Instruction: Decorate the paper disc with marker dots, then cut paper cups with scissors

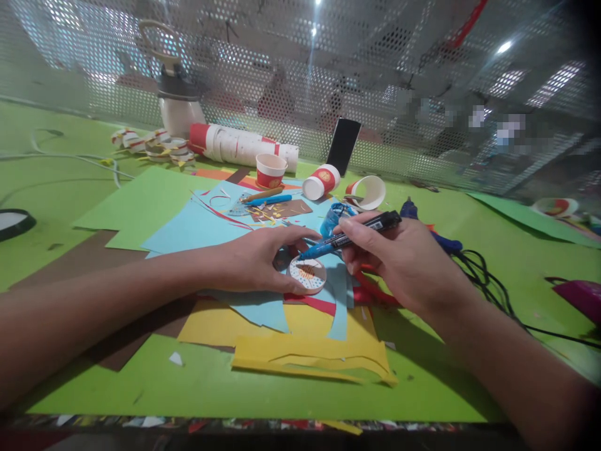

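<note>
My left hand (256, 260) rests on coloured paper sheets and pinches a small white round paper piece (307, 275) with an orange pattern and dotted rim. My right hand (399, 260) grips a blue marker (347, 237) with a black cap end. Its blue tip touches the top left edge of the round piece. Under both hands lie light blue paper (197, 225), yellow paper (310, 351) and red strips (319, 304).
Red-and-white paper cups (271, 170) and a lying cup stack (244, 145) stand at the back, with a phone (344, 145) leaning on the mesh wall. A blue glue gun (434, 235) with black cable lies right. A white bottle (176, 106) stands back left on the green table (141, 382).
</note>
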`<state>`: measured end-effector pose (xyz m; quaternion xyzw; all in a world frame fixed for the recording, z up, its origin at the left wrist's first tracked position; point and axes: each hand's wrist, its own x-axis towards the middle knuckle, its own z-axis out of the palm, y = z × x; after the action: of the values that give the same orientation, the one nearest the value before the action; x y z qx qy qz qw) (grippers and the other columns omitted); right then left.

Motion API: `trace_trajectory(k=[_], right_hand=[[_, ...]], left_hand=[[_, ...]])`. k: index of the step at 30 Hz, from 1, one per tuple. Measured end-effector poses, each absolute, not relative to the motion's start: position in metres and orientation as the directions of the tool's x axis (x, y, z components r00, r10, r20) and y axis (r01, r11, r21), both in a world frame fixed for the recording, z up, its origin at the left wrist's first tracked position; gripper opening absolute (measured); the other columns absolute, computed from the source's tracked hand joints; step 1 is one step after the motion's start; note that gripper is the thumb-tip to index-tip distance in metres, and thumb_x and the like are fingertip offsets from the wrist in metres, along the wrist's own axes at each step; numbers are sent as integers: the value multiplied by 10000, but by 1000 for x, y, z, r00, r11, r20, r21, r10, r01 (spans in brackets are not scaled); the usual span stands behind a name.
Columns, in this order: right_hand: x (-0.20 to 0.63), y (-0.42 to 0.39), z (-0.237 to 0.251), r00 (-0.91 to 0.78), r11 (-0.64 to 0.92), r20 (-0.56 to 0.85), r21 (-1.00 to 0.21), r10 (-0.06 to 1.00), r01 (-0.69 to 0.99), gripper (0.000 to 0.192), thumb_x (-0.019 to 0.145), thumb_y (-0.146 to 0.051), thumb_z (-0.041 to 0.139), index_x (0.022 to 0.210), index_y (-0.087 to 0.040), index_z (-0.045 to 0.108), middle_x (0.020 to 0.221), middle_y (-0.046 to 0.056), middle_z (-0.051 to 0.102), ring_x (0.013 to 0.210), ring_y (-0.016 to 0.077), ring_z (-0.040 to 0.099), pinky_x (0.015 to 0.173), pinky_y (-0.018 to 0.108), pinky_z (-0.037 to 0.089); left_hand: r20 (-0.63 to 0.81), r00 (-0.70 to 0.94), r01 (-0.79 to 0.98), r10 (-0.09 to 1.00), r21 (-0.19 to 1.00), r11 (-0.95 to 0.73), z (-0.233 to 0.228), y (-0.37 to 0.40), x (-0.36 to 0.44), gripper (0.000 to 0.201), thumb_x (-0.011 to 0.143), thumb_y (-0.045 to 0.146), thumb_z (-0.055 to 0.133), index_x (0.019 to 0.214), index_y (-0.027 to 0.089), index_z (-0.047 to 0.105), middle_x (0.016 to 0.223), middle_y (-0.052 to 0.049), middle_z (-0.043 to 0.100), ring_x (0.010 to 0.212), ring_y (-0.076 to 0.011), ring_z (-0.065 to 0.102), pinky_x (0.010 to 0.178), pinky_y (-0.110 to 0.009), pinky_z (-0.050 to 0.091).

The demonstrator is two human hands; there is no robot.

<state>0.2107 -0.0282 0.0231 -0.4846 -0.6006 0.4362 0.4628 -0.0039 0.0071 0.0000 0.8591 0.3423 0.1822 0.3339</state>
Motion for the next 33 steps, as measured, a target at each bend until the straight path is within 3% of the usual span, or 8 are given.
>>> trace_trajectory(k=[4, 11, 33], right_hand=[[212, -29, 23, -130, 176, 152, -965, 980, 196, 180, 788, -349, 728, 832, -184, 670, 575, -31, 609, 501, 106, 546, 452, 221, 449], [208, -32, 25, -117, 239, 210, -895, 971, 378, 163, 817, -333, 687, 808, -171, 680, 575, -7, 643, 484, 120, 569, 467, 237, 480], [207, -35, 24, -129, 234, 196, -824, 972, 517, 241, 818, -424, 667, 805, -184, 682, 585, 6, 667, 490, 134, 585, 477, 257, 486]], left_hand=[[82, 701, 461, 709, 705, -538, 1, 6, -4, 761, 698, 415, 760, 1378, 243, 466, 1067, -44, 632, 923, -202, 591, 767, -284, 458], [81, 700, 461, 710, 708, -535, 4, 5, -3, 742, 696, 397, 760, 1363, 233, 481, 1097, -50, 638, 978, -216, 592, 796, -292, 462], [95, 715, 446, 693, 701, -556, 2, 7, -4, 712, 724, 394, 739, 1359, 224, 466, 1124, -43, 649, 997, -219, 602, 818, -298, 473]])
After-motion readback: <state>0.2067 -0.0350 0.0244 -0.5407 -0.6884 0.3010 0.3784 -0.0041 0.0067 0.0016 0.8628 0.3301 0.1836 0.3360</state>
